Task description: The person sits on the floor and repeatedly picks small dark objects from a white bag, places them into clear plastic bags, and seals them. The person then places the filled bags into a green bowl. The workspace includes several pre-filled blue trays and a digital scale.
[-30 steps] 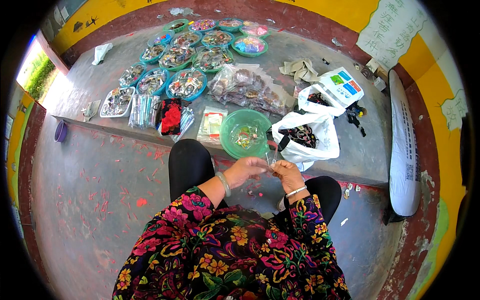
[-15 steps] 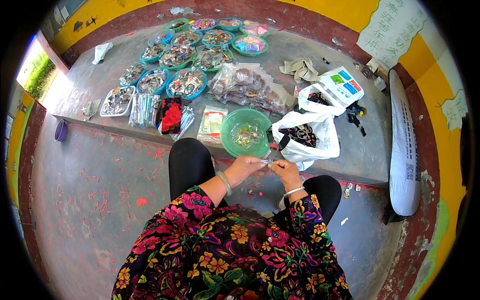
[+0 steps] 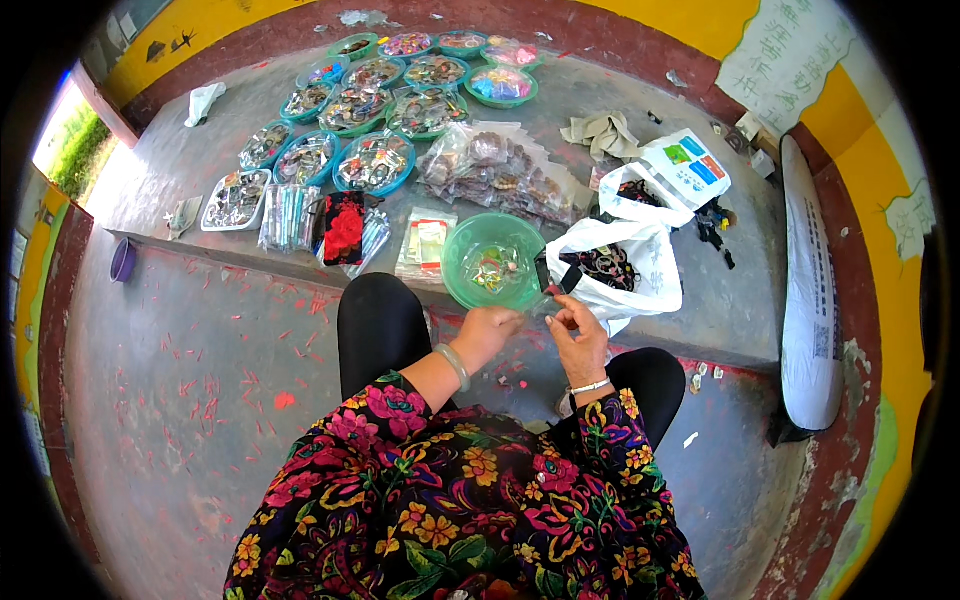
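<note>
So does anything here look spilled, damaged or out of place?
Yes. Small red scraps litter the bare grey floor, as if dropped. On the right, the dark red painted wall band is flaking in pale patches. A round purple plastic bowl sits on the floor, apart from the green and blue plastic basins.

Two hands, two bangles, one purple bowl

Black top patterned with pink, orange and purple flowers and green leaves; black trousers. Along the grey platform's front edge: a translucent green basin, a white plastic bag, a pouch in red floral print on black. Purple bowl; grey floor flecked red. Yellow wall above a dark red band.
</note>
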